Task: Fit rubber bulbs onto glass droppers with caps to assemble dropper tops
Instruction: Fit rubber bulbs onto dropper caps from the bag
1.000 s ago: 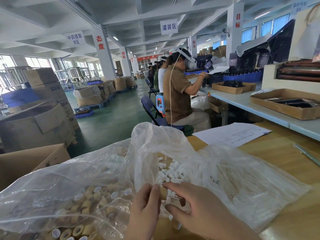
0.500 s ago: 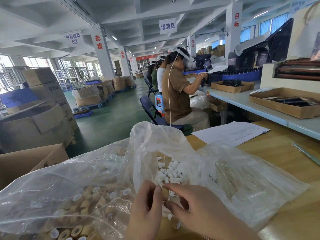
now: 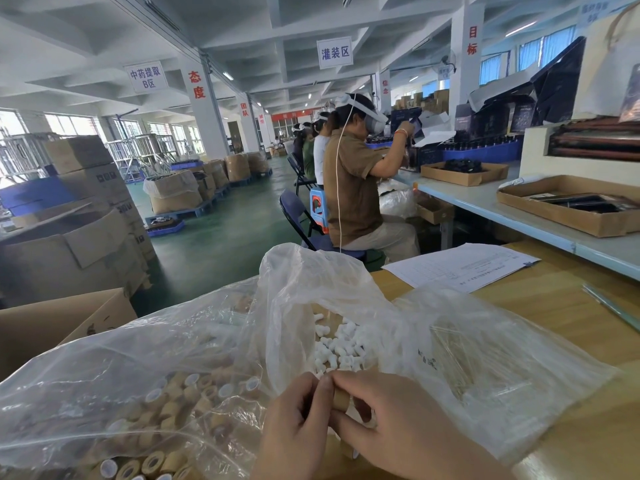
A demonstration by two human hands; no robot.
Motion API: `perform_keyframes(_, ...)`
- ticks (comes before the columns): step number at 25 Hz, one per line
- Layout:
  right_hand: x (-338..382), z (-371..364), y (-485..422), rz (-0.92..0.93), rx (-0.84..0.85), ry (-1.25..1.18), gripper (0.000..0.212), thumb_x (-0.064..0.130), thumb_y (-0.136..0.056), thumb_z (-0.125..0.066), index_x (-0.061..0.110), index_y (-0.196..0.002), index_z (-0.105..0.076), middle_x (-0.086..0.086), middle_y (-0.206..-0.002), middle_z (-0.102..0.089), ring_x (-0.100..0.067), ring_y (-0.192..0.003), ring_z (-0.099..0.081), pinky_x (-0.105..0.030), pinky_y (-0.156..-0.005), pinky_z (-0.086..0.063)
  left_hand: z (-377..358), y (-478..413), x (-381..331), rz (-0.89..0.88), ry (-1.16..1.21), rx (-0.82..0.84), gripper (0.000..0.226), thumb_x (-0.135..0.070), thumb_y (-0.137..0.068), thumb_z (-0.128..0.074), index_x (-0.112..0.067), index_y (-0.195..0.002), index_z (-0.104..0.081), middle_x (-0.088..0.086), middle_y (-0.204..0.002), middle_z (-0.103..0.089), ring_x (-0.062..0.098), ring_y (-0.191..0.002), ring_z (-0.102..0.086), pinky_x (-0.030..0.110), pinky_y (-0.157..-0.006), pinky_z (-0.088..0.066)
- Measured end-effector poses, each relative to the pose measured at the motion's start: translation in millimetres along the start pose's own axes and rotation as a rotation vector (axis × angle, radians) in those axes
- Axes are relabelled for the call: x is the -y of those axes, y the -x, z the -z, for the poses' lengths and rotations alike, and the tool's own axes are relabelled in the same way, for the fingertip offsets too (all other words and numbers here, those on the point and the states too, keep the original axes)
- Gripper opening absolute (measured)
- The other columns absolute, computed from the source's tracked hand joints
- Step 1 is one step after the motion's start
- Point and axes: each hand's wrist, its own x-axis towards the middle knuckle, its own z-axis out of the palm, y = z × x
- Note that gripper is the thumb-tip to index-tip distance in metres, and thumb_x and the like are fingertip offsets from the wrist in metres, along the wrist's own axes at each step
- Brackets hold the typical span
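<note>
Tan cap [image 3: 341, 398], one, pinched between left hand [image 3: 294, 427] and right hand [image 3: 398, 431].

1. The pale wooden surface [image 3: 554, 306] fills the near right of the scene.
2. A clear cap bag [image 3: 114, 368] lies on its near left, full of tan caps [image 3: 173, 410].
3. In the middle an open bulb bag [image 3: 304, 282] holds white rubber bulbs [image 3: 337, 348].
4. Just to the right lies a flat dropper bag [image 3: 512, 382] with thin glass droppers [image 3: 450, 358] inside.
5. Farther off lies a printed paper sheet [image 3: 460, 268].
6. A slim greenish rod [image 3: 609, 308] lies at the right.
</note>
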Motion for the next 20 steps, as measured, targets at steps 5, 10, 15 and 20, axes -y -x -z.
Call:
perform_keyframes(5, 1.0, 1.5, 1.5, -0.012, 0.017, -0.031, 0.026, 0.060, -0.086, -0.043, 0.035, -0.095, -0.046, 0.006, -0.075, -0.050, -0.010, -0.073, -0.050, -0.023, -0.061, -0.041, 2.1, 0.0, 2.5, 0.084, 0.017, 0.073, 0.038, -0.025, -0.091, -0.056, -0.025, -0.054, -0.047, -0.007, -0.047, -0.037, 0.010, -0.049, -0.039, 0.028, -0.052, -0.032)
perform_keyframes(10, -1.1, -1.4, 0.0, -0.032, 0.038, -0.096, 0.028, 0.052, -0.086, -0.043, 0.024, -0.086, -0.046, 0.003, -0.073, -0.055, -0.014, -0.070, -0.051, -0.033, -0.064, -0.046, 3.5, -0.7, -3.0, 0.120, 0.075, 0.114, 0.038, -0.039, -0.083, -0.052, -0.023, -0.051, -0.042, -0.004, -0.046, -0.036, 0.014, -0.045, -0.036, 0.029, -0.048, -0.028)
perform_keyframes(15, -1.6, -3.1, -1.3, -0.069, 0.068, -0.161, 0.026, 0.051, -0.085, -0.042, 0.025, -0.081, -0.043, 0.001, -0.073, -0.058, -0.014, -0.069, -0.054, -0.041, -0.067, -0.049, 3.2, -0.5, -3.2, 0.133, 0.122, 0.145, 0.045, -0.022, -0.095, -0.052, -0.018, -0.051, -0.045, -0.001, -0.042, -0.038, 0.014, -0.039, -0.036, 0.025, -0.043, -0.029)
perform_keyframes(20, 0.1, -3.4, -0.8, -0.075, 0.073, -0.193, 0.029, 0.055, -0.087, -0.039, 0.031, -0.097, -0.051, 0.002, -0.079, -0.063, -0.011, -0.074, -0.059, -0.039, -0.071, -0.051, 3.6, 0.3, -5.3, 0.136, 0.153, 0.135, 0.047, -0.019, -0.094, -0.052, -0.025, -0.048, -0.047, -0.004, -0.044, -0.035, 0.011, -0.041, -0.033, 0.023, -0.043, -0.026)
